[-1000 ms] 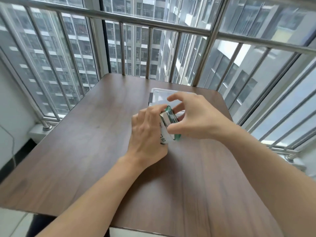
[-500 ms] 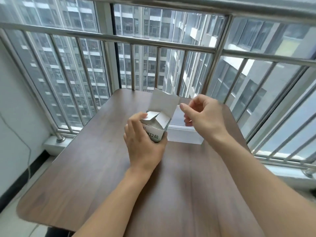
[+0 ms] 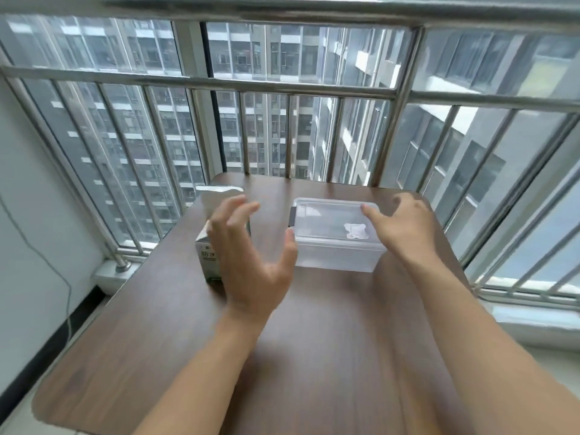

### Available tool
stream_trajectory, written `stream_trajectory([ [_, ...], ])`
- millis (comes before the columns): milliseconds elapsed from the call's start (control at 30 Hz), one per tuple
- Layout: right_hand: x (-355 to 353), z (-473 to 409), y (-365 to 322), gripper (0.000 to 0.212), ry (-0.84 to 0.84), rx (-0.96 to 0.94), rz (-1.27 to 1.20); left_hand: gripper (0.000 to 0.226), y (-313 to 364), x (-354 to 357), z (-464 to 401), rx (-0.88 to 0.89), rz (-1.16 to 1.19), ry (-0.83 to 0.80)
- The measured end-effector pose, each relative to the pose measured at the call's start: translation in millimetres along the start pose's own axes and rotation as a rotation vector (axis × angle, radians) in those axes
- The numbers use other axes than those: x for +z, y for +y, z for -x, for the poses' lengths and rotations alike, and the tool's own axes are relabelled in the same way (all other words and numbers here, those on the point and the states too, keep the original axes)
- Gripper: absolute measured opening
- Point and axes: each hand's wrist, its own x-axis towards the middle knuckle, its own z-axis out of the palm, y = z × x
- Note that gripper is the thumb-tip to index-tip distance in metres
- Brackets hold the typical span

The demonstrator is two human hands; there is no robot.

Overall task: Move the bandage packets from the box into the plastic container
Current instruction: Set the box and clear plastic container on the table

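Note:
A small white bandage box (image 3: 209,255) stands upright on the wooden table (image 3: 314,356) with its top flap open. My left hand (image 3: 254,259) hovers just in front and right of it, fingers spread, holding nothing. A clear plastic container (image 3: 335,246) with its lid on sits to the right. My right hand (image 3: 405,227) rests at the container's right side, one finger touching the lid's edge. No bandage packets are visible.
Steel railing bars (image 3: 389,133) and windows close off the table's far and right sides. A white wall (image 3: 25,215) with a thin cable stands to the left. Bare tabletop stretches toward me in front of both objects.
My left hand let go of the box, which now stands on the table at the left. My right hand moved away from the box flap to the container's right side.

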Motion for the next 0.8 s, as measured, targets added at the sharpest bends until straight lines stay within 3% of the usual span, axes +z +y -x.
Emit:
stream_trajectory([
  [67,5,-6,14,0.045,-0.081,0.086,-0.132,0.045,18,23,4,-0.033,0.083,-0.239],
  [133,9,-6,27,0.04,-0.105,0.093,-0.24,0.058,28,50,8,-0.235,0.018,-0.449],
  [200,9,-3,35,0.043,-0.105,0.077,-0.215,0.062,25,69,6,-0.454,-0.057,-0.568],
  [267,3,-3,40,0.044,-0.08,0.053,-0.157,0.045,14,77,-4,-0.602,-0.097,-0.643],
  [333,-1,-4,46,0.044,-0.086,0.046,-0.148,0.035,3,76,-12,-0.62,-0.125,-0.655],
  [400,-3,-4,52,0.043,-0.109,0.061,-0.215,0.045,-1,72,-15,-0.62,-0.139,-0.664],
  [500,1,1,59,0.043,-0.126,0.204,-0.457,0.046,-4,71,-16,-0.587,-0.154,-0.685],
  [567,6,8,62,0.033,-0.207,0.307,-0.665,0.047,-8,72,-13,-0.604,-0.138,-0.675],
  [667,4,13,64,0.016,-0.363,0.396,-0.757,0.038,-18,75,-8,-0.816,0.075,-0.584],
  [733,-3,6,62,0.032,-0.317,0.369,-0.687,0.027,-19,77,-6,-0.937,0.188,-0.538],
  [800,-18,-4,54,0.063,-0.255,0.116,-0.455,0.008,-20,80,-6,-0.986,0.261,-0.499],
])
